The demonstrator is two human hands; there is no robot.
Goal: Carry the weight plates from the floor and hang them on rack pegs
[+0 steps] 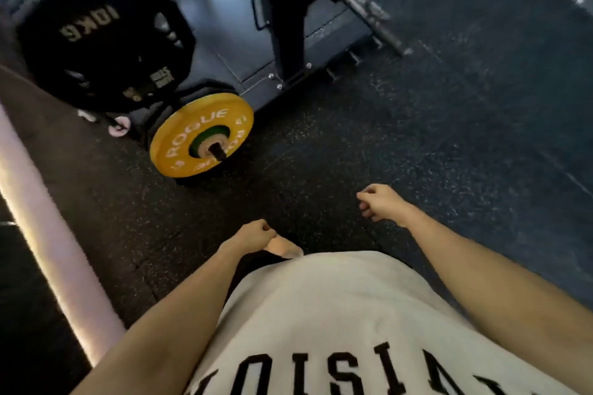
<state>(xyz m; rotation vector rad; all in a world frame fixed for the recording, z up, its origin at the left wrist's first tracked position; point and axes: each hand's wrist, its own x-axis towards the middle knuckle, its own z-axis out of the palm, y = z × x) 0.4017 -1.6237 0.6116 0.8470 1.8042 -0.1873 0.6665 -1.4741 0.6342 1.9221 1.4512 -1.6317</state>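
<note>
A yellow Rogue weight plate hangs on a low peg of the plate rack, with smaller green and pale plates at its hub. Above it a large black 10KG plate hangs on a higher peg at the upper left. My left hand is curled shut near my waist and holds nothing. My right hand is loosely curled over the floor, empty, to the right of the yellow plate. Both hands are well apart from the plates.
Black speckled rubber floor spreads ahead and to the right. A black rack upright stands on a dark platform behind the plates. A barbell lies at the top right. A pale padded bar runs along the left edge.
</note>
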